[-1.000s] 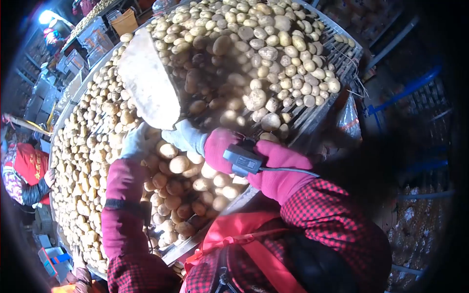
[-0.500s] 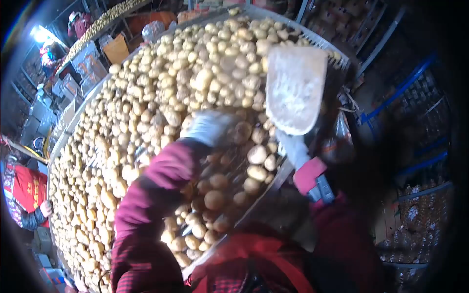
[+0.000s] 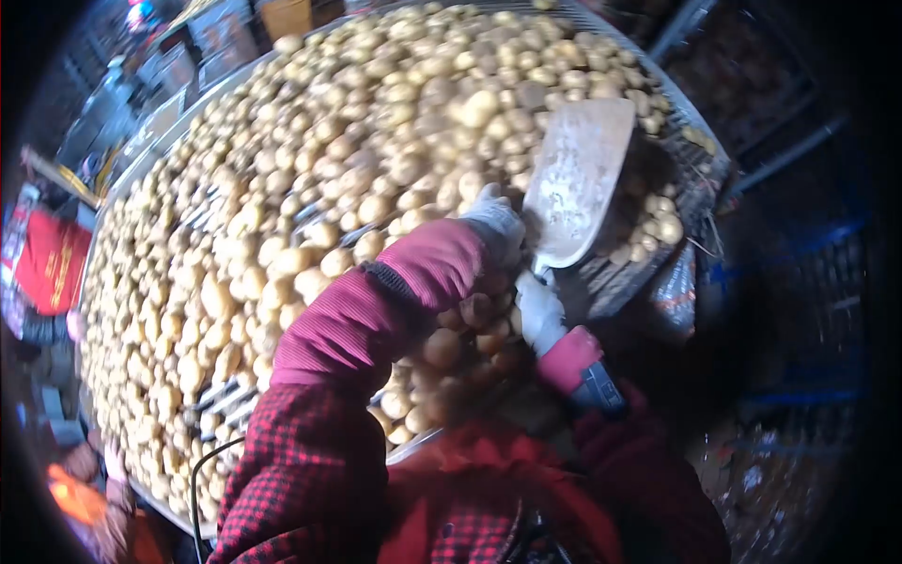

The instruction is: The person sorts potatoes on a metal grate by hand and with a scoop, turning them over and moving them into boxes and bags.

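Observation:
A large slatted table is covered with potatoes (image 3: 310, 160). My right hand (image 3: 540, 312), in a pale glove, is closed around the handle of a metal scoop (image 3: 580, 179). The scoop's broad blade lies over the potatoes at the right, pointing away from me. My left hand (image 3: 496, 214), also gloved, reaches over the potatoes just left of the scoop's blade. Its fingers are partly hidden and blurred, so whether it holds anything does not show.
A person in a red vest (image 3: 52, 263) stands at the far left edge, and another in orange (image 3: 80, 493) is at the lower left. Boxes (image 3: 221, 38) sit behind the table. Blue racks are dim at the right.
My left hand has moved right, close to the scoop. The scoop has tilted, its handle end now lower and further left. The view has shifted, showing more of the table's right corner.

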Available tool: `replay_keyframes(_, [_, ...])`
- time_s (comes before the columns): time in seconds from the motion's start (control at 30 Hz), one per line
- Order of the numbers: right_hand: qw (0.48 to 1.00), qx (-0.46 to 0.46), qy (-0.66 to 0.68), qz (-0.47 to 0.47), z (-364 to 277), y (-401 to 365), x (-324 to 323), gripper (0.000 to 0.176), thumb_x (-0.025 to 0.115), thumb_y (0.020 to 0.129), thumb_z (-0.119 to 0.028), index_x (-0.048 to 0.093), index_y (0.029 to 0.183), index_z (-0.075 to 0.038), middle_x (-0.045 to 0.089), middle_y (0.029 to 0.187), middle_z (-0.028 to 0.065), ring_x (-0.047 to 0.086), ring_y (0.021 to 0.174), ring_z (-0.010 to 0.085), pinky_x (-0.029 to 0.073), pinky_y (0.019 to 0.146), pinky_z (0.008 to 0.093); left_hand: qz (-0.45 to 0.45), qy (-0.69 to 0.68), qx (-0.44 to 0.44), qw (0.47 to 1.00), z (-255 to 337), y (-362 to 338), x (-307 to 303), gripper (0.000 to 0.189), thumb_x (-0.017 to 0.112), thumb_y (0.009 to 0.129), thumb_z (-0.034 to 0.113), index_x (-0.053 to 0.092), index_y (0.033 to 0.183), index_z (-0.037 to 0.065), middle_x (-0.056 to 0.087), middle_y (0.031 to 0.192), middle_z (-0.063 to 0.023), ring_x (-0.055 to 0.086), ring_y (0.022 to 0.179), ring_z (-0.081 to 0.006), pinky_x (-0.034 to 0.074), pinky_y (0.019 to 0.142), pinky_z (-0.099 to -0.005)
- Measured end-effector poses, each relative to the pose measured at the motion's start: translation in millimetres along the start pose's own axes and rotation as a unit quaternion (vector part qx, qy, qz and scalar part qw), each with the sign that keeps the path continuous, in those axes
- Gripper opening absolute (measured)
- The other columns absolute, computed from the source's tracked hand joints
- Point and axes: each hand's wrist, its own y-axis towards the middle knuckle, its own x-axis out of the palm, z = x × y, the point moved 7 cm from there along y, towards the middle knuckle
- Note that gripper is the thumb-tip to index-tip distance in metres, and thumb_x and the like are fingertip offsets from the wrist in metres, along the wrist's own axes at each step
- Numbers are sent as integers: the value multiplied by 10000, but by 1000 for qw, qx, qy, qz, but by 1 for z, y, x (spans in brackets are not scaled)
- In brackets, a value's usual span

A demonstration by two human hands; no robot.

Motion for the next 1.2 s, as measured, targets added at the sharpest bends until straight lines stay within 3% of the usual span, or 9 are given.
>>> replay_keyframes(0.33, [960,2,230,-158,-112,-77,152,393,539,1019,-400,640,1134,-38,628,986,46,594,868,192,510,787,335,20,-50,-220,974,-111,-160,16,439,693,836,376,725,1255,250,688,1288,-68,578,1310,-280,331,1144,-572])
replay_keyframes(0.53, [973,-68,121,-185,-164,-77,225,518,614,988,-414,579,1293,3,660,1249,160,626,1141,262,508,954,366,174,-110,-268,941,-139,-258,26,280,604,953,376,754,1056,163,674,1204,-70,622,1120,-336,490,946,-460])
replay_keyframes(0.67, [947,-97,207,-226,-206,-90,257,372,728,905,-358,621,1109,-67,679,850,57,626,636,143,485,538,314,279,-132,-301,902,-151,-328,38,244,643,942,239,710,1113,79,690,1075,-145,667,1000,-350,536,880,-431])
replay_keyframes(0.73, [899,-39,263,-347,-220,-105,263,224,738,909,-172,706,1064,-13,705,987,37,631,920,105,512,771,279,284,-148,-354,879,-155,-364,56,264,662,931,223,700,1136,61,698,1075,-153,671,1000,-345,539,877,-420])
replay_keyframes(0.8, [914,-169,178,-323,-219,-89,250,285,708,939,-172,707,1160,8,715,1086,52,637,987,115,509,854,277,386,130,-353,842,-110,-390,41,377,727,850,256,680,1196,114,671,1142,-125,645,1058,-347,522,871,-460])
replay_keyframes(0.87, [890,-320,132,-298,-225,-83,226,341,675,973,-161,693,1256,27,713,1180,60,635,1046,120,503,930,272,378,14,-351,857,-49,-373,16,495,765,749,274,651,1215,152,643,1162,-112,604,1099,-338,456,957,-490])
replay_keyframes(0.97, [918,-241,110,-295,-198,-55,168,324,625,1003,-101,650,1291,44,692,1190,50,630,1089,123,492,951,256,186,-186,-179,948,47,-310,19,547,727,754,286,594,1272,174,591,1190,-102,565,1167,-337,395,1002,-594])
replay_keyframes(1.03, [918,-188,223,-269,-166,-38,140,318,593,1032,-105,620,1304,57,670,1221,61,620,1124,135,485,979,271,325,-109,-47,938,100,-274,66,486,675,814,331,600,1268,176,597,1227,-116,522,1275,-337,317,1113,-624])
replay_keyframes(1.2, [954,-204,88,-204,-106,-11,96,332,633,1023,-167,624,1284,37,660,1182,36,609,1052,99,501,914,270,252,-64,-119,958,62,-265,79,343,678,760,335,660,1066,181,566,1286,-65,421,1365,-298,310,1093,-645])
